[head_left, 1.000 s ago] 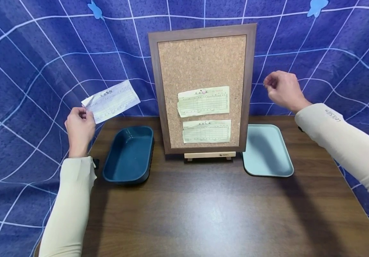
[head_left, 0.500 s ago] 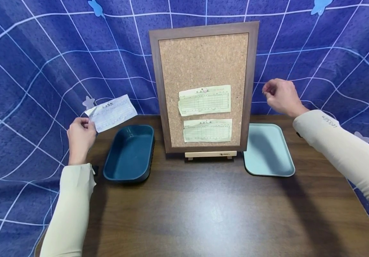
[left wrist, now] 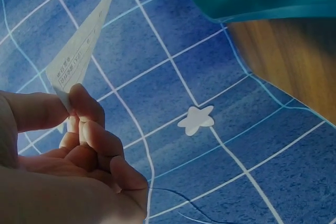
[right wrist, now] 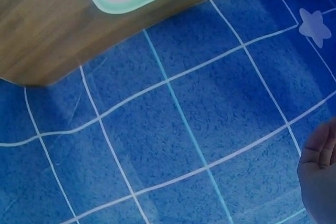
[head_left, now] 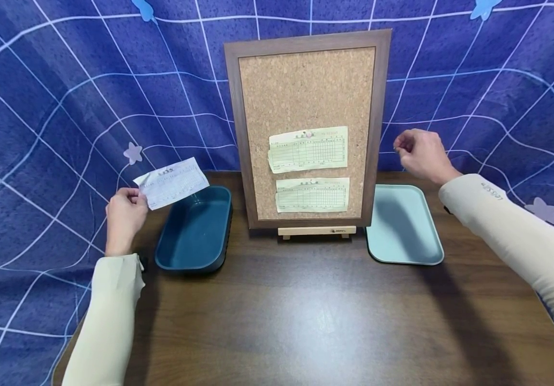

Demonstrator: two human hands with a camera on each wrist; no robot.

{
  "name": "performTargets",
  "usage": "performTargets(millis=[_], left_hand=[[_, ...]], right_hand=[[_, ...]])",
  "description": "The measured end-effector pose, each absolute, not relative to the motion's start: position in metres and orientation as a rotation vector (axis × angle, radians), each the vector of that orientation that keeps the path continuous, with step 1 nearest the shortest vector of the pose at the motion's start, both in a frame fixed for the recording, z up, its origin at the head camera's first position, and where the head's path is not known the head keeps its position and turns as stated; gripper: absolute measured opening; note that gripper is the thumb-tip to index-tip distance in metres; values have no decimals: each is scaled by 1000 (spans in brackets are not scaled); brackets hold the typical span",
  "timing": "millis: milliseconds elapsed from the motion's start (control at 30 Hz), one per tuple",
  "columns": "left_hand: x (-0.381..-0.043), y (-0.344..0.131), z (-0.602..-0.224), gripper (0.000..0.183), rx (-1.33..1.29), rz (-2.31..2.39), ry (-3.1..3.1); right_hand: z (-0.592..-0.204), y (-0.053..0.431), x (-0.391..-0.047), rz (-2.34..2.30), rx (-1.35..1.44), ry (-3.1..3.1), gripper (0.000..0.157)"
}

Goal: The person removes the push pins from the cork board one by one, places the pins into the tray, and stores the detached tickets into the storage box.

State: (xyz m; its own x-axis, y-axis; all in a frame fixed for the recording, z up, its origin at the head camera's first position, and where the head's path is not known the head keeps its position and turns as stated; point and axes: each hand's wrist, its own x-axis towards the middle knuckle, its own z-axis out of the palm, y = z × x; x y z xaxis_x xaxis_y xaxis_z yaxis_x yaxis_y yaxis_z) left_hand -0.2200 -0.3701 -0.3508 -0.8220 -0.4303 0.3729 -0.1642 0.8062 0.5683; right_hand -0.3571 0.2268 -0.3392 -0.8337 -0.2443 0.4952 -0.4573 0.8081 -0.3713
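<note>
In the head view my left hand (head_left: 125, 217) pinches the lower-left corner of a white printed form slip (head_left: 173, 183), above the far-left rim of a dark blue tray (head_left: 194, 230). The left wrist view shows thumb and index finger on the slip (left wrist: 76, 59), seen nearly edge-on. My right hand (head_left: 423, 153) hovers above a pale green tray (head_left: 402, 225), fingers curled and thumb near the index finger; whether something small sits between them cannot be seen. Between the trays stands a framed corkboard (head_left: 306, 88) bearing an upper form slip (head_left: 308, 151) and a lower one (head_left: 312, 196).
Light pushpins, one pink (head_left: 308, 134) and one whitish (head_left: 313, 182), sit at the tops of the pinned slips. A small wooden easel (head_left: 316, 232) supports the board on a brown table (head_left: 277, 300). A blue gridded curtain (head_left: 176, 96) hangs behind and beside it.
My left hand has come down and slightly right with the slip, whose right end now overlaps the blue tray's far edge. The right hand has sunk a little. The view has shifted slightly.
</note>
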Motion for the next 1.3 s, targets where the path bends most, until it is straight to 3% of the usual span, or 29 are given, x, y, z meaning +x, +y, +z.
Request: performTargets(millis=[767,1067,1300], left_hand=[[-216,-359,-379,28,430,-624,-2591],[-209,-352,-389,12,359,-483,-2622],[-202,-350,-400,15,297,-461,-2699]], right_hand=[[-378,224,-358,750,519,-2652,7],[-396,225,-355,756,516,-2697,10],[-410,224,-353,762,533,-2670,8]])
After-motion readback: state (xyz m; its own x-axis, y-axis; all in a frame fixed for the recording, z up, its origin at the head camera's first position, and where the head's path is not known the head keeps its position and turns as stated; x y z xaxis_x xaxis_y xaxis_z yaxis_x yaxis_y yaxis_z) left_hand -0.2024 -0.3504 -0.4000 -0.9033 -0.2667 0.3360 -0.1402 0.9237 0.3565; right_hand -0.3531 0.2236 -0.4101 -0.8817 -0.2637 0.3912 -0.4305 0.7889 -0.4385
